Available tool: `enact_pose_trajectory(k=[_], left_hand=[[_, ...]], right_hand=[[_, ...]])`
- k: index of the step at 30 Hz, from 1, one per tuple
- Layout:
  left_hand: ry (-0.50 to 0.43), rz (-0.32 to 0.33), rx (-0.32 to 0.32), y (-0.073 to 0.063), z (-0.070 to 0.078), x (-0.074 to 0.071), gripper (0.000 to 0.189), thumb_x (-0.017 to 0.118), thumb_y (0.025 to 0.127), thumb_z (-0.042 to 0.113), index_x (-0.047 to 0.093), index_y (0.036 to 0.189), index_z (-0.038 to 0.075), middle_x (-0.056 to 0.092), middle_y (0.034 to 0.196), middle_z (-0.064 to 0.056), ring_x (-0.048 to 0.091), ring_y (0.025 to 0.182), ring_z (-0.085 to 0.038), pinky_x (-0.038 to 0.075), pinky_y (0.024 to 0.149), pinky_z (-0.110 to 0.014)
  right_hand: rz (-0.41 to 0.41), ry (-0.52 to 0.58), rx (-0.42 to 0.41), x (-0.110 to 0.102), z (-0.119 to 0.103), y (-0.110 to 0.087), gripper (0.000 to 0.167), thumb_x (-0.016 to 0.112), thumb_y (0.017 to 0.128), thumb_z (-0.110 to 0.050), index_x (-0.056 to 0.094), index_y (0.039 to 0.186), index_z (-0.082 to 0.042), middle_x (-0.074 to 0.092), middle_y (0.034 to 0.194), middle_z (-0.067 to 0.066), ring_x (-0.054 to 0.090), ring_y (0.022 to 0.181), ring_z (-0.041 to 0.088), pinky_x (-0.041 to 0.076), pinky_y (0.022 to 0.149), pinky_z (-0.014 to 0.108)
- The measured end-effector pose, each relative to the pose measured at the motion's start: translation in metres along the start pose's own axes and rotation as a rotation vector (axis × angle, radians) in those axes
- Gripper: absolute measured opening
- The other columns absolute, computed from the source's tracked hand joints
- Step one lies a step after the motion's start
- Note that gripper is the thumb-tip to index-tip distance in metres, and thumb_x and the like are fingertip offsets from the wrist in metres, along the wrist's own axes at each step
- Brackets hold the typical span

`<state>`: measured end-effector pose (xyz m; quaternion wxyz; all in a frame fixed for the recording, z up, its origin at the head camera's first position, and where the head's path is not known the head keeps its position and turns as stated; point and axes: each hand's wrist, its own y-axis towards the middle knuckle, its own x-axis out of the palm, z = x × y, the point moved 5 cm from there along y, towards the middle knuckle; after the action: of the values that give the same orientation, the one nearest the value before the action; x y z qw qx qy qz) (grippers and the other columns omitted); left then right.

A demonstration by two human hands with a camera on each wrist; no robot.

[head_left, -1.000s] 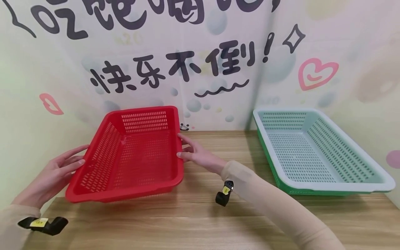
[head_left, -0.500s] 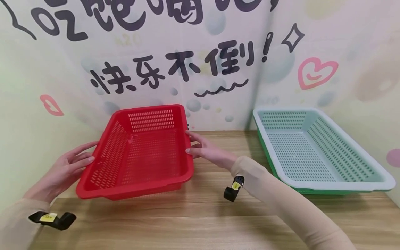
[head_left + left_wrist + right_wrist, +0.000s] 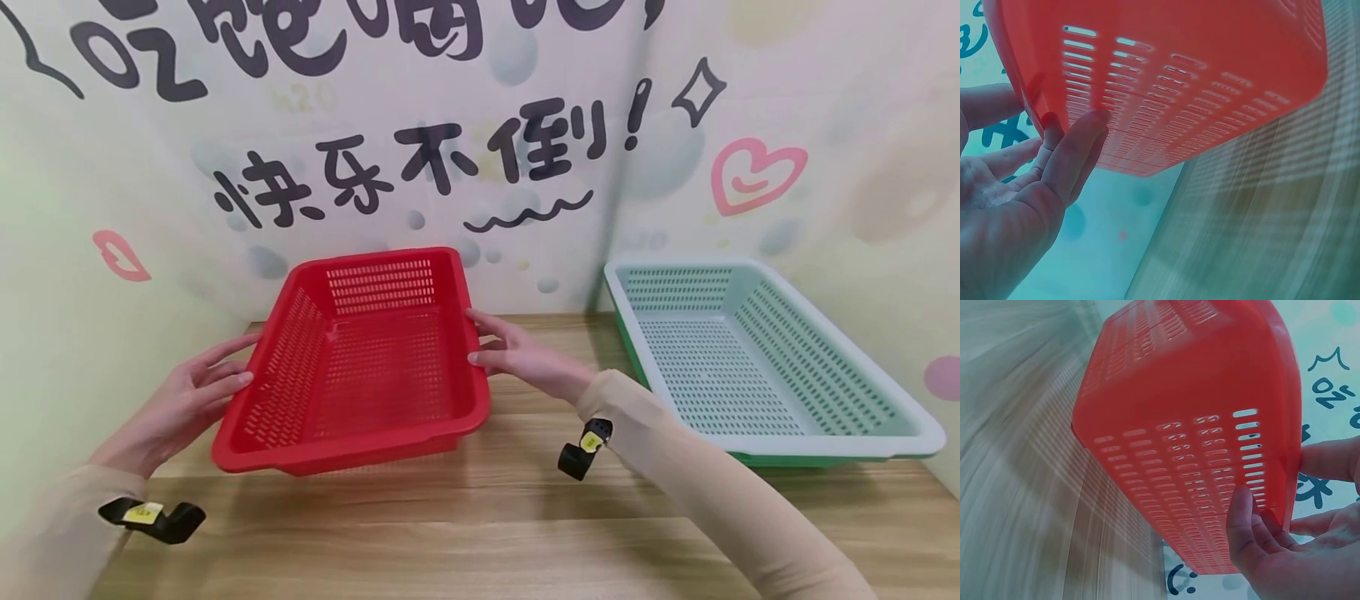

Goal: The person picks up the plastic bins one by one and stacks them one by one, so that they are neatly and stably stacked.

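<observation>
The left hand (image 3: 187, 396) pinches the left rim of the red basket (image 3: 375, 367), its fingers (image 3: 1075, 153) bent against the slotted side. The right hand (image 3: 521, 358) pinches the opposite rim likewise. The basket sits left of centre in the head view, over the counter (image 3: 420, 542).

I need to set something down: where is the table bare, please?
Bare: the table in front, between both sleeves; the patch between red basket and pale basket, beyond the right hand. Crowded: under the pale basket and the red one.
</observation>
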<state>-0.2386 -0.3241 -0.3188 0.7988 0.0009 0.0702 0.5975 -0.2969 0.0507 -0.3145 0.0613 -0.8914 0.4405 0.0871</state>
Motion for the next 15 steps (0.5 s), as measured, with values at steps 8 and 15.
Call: enact_pose_trajectory(k=[8,15], left_hand=[[0.045,-0.014,0.012,0.006,0.004,0.014,0.057,0.051,0.097,0.003,0.037,0.148,0.023,0.064,0.118,0.000,0.066,0.099,-0.019,0.056,0.079,-0.036],[0.057,-0.031,0.035,0.011,0.008,0.028,0.058,0.053,0.097,0.003,0.035,0.149,0.020,0.062,0.119,-0.002,0.065,0.101,-0.019,0.055,0.081,-0.036]], right_hand=[[0.023,0.002,0.012,-0.010,0.000,-0.012,0.072,0.060,0.091,-0.009,0.023,0.154,-0.012,0.046,0.136,0.013,0.051,0.117,0.029,0.050,0.092,0.040],[0.026,0.001,-0.001,-0.020,0.000,-0.023,0.074,0.062,0.089,-0.008,0.024,0.153,-0.011,0.044,0.138,0.017,0.049,0.120,0.032,0.050,0.091,0.041]])
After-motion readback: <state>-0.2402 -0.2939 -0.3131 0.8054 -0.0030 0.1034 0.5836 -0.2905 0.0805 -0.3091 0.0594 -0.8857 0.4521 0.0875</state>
